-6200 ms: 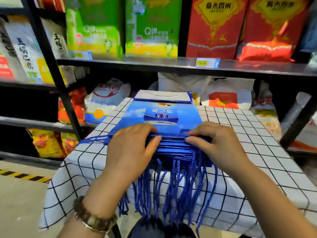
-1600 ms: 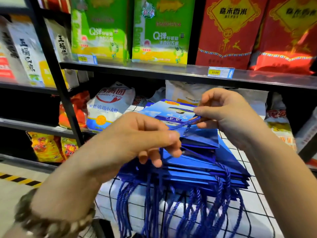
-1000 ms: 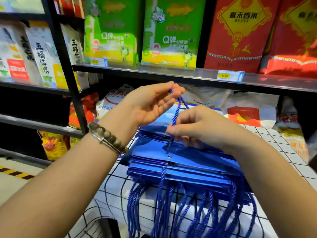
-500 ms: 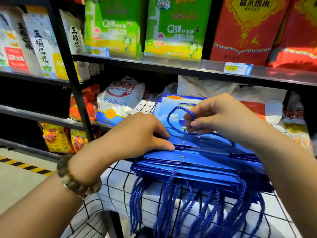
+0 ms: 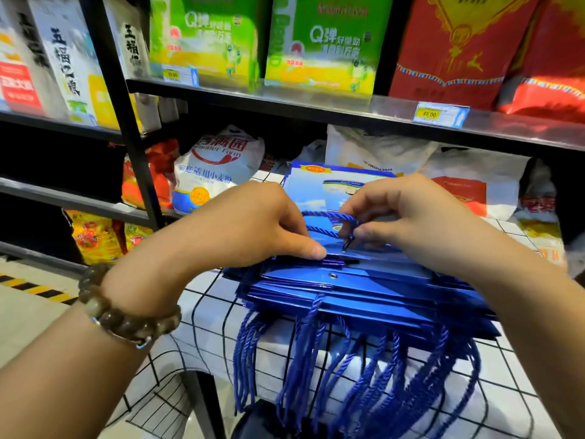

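Observation:
A stack of flat blue paper gift bags (image 5: 373, 289) lies on a table with a white checked cloth (image 5: 202, 299), several blue rope handles (image 5: 348, 375) hanging over the near edge. My left hand (image 5: 253, 226) grips the folded top edge of the uppermost bag, thumb pressed on it. My right hand (image 5: 408, 217) pinches the end of a loose blue cord (image 5: 326, 213) that loops over the top bag, its tip held at a hole in the bag's edge. A metal eyelet (image 5: 333, 275) shows on the bag below.
Black metal shelving (image 5: 316, 106) stands right behind the table, with green and red rice bags above and white flour sacks (image 5: 218, 166) at table height. A price tag (image 5: 440, 114) hangs on the shelf edge. Tiled floor with a yellow-black stripe (image 5: 34, 288) lies to the left.
The cord, earlier pulled up between both hands, now loops low on the top bag. My left hand dropped to the bag's edge; my right brought the cord tip to the hole.

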A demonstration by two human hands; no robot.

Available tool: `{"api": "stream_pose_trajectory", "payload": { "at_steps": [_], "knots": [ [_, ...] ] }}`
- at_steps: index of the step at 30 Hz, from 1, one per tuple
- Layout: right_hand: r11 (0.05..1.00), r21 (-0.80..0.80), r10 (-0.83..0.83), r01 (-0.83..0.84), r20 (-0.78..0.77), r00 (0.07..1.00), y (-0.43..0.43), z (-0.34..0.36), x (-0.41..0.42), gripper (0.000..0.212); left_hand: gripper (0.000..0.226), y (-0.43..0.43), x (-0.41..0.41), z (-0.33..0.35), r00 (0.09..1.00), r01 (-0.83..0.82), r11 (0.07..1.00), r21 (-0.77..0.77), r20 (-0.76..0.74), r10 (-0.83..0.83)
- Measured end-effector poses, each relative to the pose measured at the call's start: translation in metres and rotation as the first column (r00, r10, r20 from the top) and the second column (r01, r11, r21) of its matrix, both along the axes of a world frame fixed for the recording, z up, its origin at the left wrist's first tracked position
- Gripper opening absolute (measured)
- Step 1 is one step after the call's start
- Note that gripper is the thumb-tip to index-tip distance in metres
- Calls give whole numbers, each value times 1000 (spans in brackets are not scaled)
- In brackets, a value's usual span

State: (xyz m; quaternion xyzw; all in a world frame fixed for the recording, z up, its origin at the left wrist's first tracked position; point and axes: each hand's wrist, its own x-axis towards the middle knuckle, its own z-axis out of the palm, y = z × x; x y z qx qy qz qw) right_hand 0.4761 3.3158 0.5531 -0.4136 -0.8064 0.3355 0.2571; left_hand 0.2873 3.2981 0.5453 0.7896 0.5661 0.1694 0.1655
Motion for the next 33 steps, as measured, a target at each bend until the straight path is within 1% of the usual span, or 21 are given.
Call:
{"api": "stream_pose_trajectory", "payload": {
  "at_steps": [3, 5, 8, 13, 17, 21, 23, 25, 28, 33],
  "knots": [
    [999, 36, -2, 1, 19, 1000, 3, -2, -1, 35, 34, -1, 0, -3, 1000, -7, 998, 55, 6, 7],
    [1000, 20, 10, -10, 20, 1000, 4, -3, -1, 34, 37, -1, -1, -5, 1000, -21, 997, 73, 17, 20],
    [999, 36, 35, -37, 66, 997, 7, -2, 0, 31, 40, -1, -1, -8, 1000, -24, 994, 111, 1, 24],
    [997, 36, 58, -61, 88, 994, 12, 3, 2, 32, 49, -2, 2, -7, 998, -57, 982, 181, -8, 60],
    [996, 12, 84, -86, 114, 990, 13, -1, 2, 31, 47, -4, 4, -10, 996, -43, 967, 251, -71, 63],
    [997, -53, 61, -61, 2, 998, 16, -3, 4, 29, 54, -6, 7, -10, 986, -26, 937, 348, -143, 81],
    [996, -67, 61, -62, -4, 998, 17, -2, 5, 29, 53, -6, 9, -11, 981, -17, 921, 388, -174, 91],
    [996, -67, 63, -64, -6, 998, 18, -1, 5, 30, 49, -4, 9, -14, 982, 2, 899, 438, -173, 82],
    [994, -87, 70, -71, -5, 998, 20, 1, 5, 28, 50, -2, 7, -19, 988, 48, 847, 530, -149, 38],
    [988, -130, 88, -88, -4, 996, 19, 3, 7, 25, 49, -2, 6, -22, 982, 95, 772, 629, -185, 30]
  ]
}}
